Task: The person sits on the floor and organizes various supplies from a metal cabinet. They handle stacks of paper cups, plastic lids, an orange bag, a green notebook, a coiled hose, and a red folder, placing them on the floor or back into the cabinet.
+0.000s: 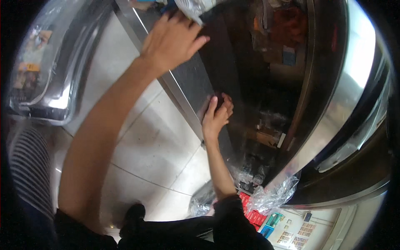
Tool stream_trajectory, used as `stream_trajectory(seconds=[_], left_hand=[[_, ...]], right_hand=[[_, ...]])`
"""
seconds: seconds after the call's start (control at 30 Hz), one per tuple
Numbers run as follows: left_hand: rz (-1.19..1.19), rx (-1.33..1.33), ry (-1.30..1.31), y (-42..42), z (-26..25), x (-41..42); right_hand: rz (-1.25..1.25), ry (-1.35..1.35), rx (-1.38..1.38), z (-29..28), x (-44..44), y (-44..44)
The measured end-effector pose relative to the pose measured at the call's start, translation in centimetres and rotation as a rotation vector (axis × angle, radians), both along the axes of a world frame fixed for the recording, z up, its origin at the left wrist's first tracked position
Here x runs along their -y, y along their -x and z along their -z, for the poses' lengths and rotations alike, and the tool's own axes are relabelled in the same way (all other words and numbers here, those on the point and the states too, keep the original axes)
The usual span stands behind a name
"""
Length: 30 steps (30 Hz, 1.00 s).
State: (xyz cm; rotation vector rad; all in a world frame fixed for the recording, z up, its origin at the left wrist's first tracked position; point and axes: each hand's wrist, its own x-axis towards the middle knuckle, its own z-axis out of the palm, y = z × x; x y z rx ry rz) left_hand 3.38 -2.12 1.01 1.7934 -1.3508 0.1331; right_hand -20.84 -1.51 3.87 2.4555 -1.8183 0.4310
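Observation:
My left hand (173, 43) reaches to the top of the view, its fingers at a white plastic wrapper (196, 8). Its fingertips are partly out of sight, so whether they grip the wrapper cannot be told. Lower and to the right, my right hand (217, 117) rests against a dark glossy panel (195, 79) with its thumb and fingers apart. A pale metal edge strip (184, 101) runs along the panel. Beyond my right hand is a dark recess holding a brown cardboard piece (268, 137) and a reddish item (289, 26), both dim.
A plastic-wrapped glossy unit (59, 100) with printed pictures stands at left, above striped cloth (29, 172). A curved shiny metal band (350, 93) bounds the right. Crumpled clear plastic (275, 193) lies by red boxes (254, 217). My dark shoe (136, 212) is on tiled floor (150, 150).

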Motion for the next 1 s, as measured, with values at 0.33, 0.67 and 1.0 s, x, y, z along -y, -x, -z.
stream_trajectory(seconds=[0.33, 0.67, 1.0], left_hand=[[0.007, -0.067, -0.095, -0.2, -0.4, 0.1], [-0.062, -0.092, -0.098, -0.3, -0.5, 0.1], [-0.066, -0.109, 0.036, -0.4, 0.1, 0.3]], right_hand=[[0.185, -0.008, -0.44, -4.1, 25.3, -5.1], [0.026, -0.026, -0.252, -1.5, 34.9, -3.3], [0.034, 0.001, -0.366, -2.0, 37.6, -2.3]])
